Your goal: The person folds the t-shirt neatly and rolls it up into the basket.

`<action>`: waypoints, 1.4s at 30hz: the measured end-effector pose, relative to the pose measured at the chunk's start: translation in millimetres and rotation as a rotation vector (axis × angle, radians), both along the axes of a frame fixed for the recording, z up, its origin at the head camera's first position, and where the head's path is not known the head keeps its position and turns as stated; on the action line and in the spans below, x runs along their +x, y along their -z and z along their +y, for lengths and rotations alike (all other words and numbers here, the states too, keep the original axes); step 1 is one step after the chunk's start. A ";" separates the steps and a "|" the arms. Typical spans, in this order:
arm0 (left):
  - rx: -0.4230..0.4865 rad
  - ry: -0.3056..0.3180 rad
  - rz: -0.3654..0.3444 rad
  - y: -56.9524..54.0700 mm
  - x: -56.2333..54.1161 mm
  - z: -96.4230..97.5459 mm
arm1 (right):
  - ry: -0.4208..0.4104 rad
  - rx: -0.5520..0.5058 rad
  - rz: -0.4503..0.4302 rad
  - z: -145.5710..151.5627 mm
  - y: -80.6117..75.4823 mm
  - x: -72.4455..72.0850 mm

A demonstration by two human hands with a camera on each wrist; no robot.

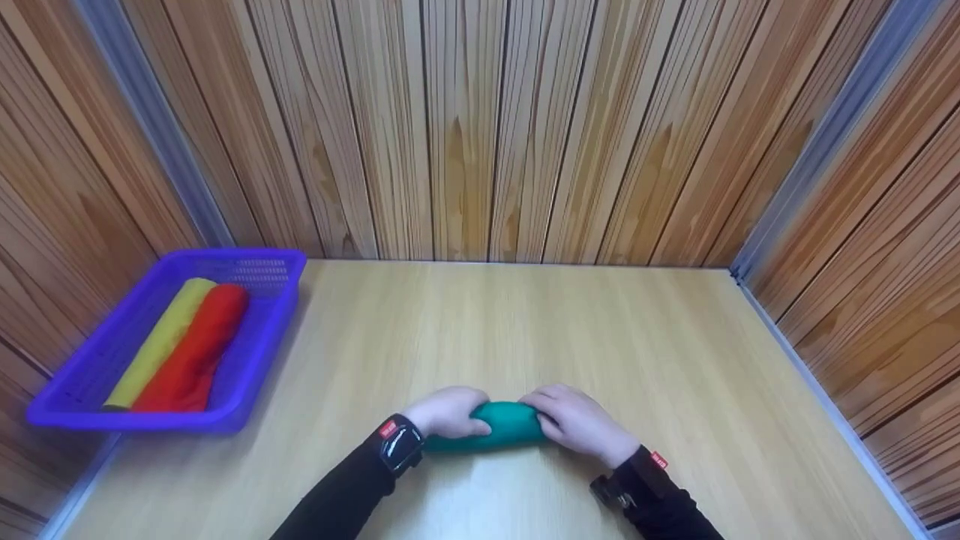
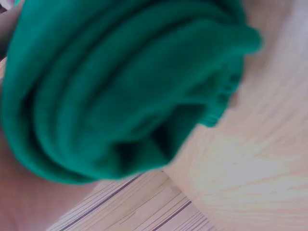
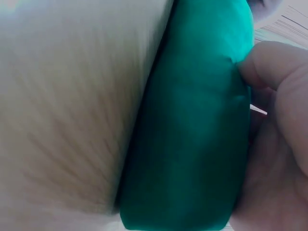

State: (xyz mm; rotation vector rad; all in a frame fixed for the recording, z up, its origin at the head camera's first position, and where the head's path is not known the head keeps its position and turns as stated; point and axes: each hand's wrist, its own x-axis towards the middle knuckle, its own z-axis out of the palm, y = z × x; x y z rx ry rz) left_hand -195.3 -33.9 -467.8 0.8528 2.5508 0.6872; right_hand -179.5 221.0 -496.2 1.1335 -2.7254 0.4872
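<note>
A green rolled-up cloth [image 1: 508,426] lies crosswise near the front of the table, between both hands. My left hand [image 1: 448,412] grips its left part, the thumb over the near side. On the right part my right hand [image 1: 576,421] has its fingers over the top and its thumb on the near side. In the left wrist view, the end of the green roll [image 2: 130,101] shows layered, loose folds. The right wrist view shows the roll's smooth side [image 3: 187,144] close along the tabletop, with the thumb [image 3: 269,65] denting the fabric.
A purple plastic basket [image 1: 259,375] stands at the left by the side wall. Inside it lie a yellow roll [image 1: 161,341] and a red roll [image 1: 196,349], side by side. Wood-panelled walls [image 1: 465,135] enclose the table [image 1: 525,330] at the back and sides.
</note>
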 end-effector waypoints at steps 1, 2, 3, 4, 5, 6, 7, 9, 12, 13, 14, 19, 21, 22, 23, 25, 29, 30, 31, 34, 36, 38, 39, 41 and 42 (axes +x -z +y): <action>0.012 0.001 0.012 1.5 1.1 -0.7 | -0.003 0.001 0.007 0.4 0.2 0.0; 0.025 0.000 0.021 2.7 2.5 -1.5 | -0.003 0.003 0.007 0.8 0.2 0.1; 0.036 -0.002 0.033 3.7 4.2 -2.3 | -0.004 0.001 0.008 1.3 0.2 0.1; 0.047 -0.003 0.045 4.9 5.9 -2.9 | -0.005 0.000 0.006 1.6 -0.1 0.3; 0.057 -0.002 0.061 5.8 7.8 -3.7 | -0.005 -0.002 0.003 1.9 -0.8 0.6; 0.066 0.001 0.078 6.4 9.8 -4.5 | -0.006 -0.003 0.000 2.2 -1.3 0.7; 0.073 0.003 0.097 7.0 11.5 -5.4 | -0.005 -0.005 -0.004 2.3 -2.3 1.0; 0.078 0.003 0.127 8.0 14.9 -7.7 | 0.000 -0.005 -0.018 2.5 -4.4 1.6; 0.084 -0.005 0.155 10.2 18.6 -12.1 | 0.020 0.009 -0.049 2.2 -7.6 2.7; 0.086 -0.009 0.161 11.3 19.4 -13.7 | 0.026 0.013 -0.063 1.8 -8.9 3.2; 0.086 -0.013 0.166 12.2 20.3 -15.3 | 0.031 0.016 -0.075 1.2 -9.9 3.6; 0.105 -0.037 0.175 15.6 23.9 -25.0 | 0.025 0.019 -0.107 -6.6 -14.0 3.2; 0.119 -0.050 0.174 16.5 25.3 -29.6 | 0.016 0.017 -0.105 -11.1 -14.5 2.3; 0.127 -0.057 0.178 16.8 26.0 -31.8 | 0.012 0.014 -0.104 -13.4 -14.6 1.7; 0.133 -0.061 0.184 17.0 26.7 -34.0 | 0.009 0.012 -0.104 -15.6 -14.6 1.4; 0.146 -0.069 0.205 17.1 28.2 -38.1 | 0.004 0.010 -0.097 -20.0 -14.9 0.5; 0.168 -0.085 0.236 14.4 31.8 -45.9 | 0.001 -0.001 -0.081 -28.1 -17.4 -0.6; 0.176 -0.090 0.239 13.2 32.7 -47.9 | -0.001 -0.004 -0.075 -30.3 -19.0 -0.7; 0.184 -0.093 0.246 11.8 33.5 -50.1 | -0.001 -0.009 -0.071 -32.5 -20.7 -0.8; 0.200 -0.108 0.271 7.4 36.0 -56.9 | -0.003 -0.027 -0.045 -39.6 -27.0 -1.5; 0.213 -0.116 0.303 4.4 37.2 -61.6 | -0.008 -0.038 -0.008 -44.2 -31.2 -2.5; 0.221 -0.129 0.332 1.3 38.1 -66.3 | -0.010 -0.053 0.032 -47.8 -35.6 -3.8; 0.226 -0.135 0.347 0.1 38.2 -68.7 | -0.010 -0.061 0.052 -49.1 -37.9 -4.3; 0.232 -0.153 0.373 -2.7 38.9 -74.1 | -0.008 -0.085 0.083 -51.2 -42.6 -5.6; 0.234 -0.164 0.377 -4.1 39.2 -77.1 | -0.006 -0.097 0.097 -51.8 -44.8 -6.3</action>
